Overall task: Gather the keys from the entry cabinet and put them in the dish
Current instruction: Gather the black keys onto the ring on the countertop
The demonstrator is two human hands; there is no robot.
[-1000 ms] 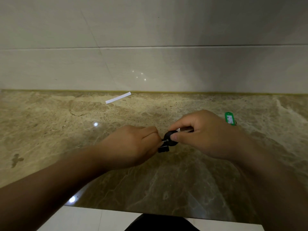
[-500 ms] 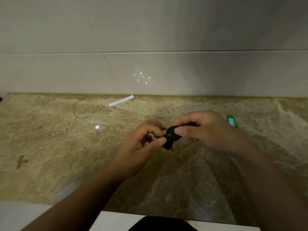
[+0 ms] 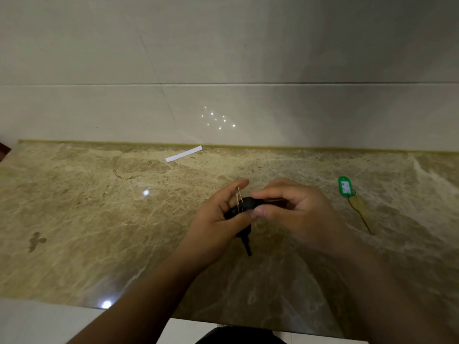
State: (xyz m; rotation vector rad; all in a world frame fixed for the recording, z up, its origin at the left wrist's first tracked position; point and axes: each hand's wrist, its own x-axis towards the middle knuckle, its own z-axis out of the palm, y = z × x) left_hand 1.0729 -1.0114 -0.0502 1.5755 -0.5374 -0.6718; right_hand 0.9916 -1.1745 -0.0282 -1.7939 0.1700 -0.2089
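Marble-topped desk (image 3: 99,232) carries a white paper strip (image 3: 184,153) near the back wall. Above its middle, the left hand (image 3: 218,219) and right hand (image 3: 290,209) both pinch a black key bunch (image 3: 244,207) with its wire ring. Rightward lies a green-tagged key (image 3: 352,198).

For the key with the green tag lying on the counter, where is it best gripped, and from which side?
Probably at the green tag, pinched across its long edges from above. It is the thickest part, while the brass key lies flat on the marble counter. The right hand is nearer, but both hands hold the black keys.
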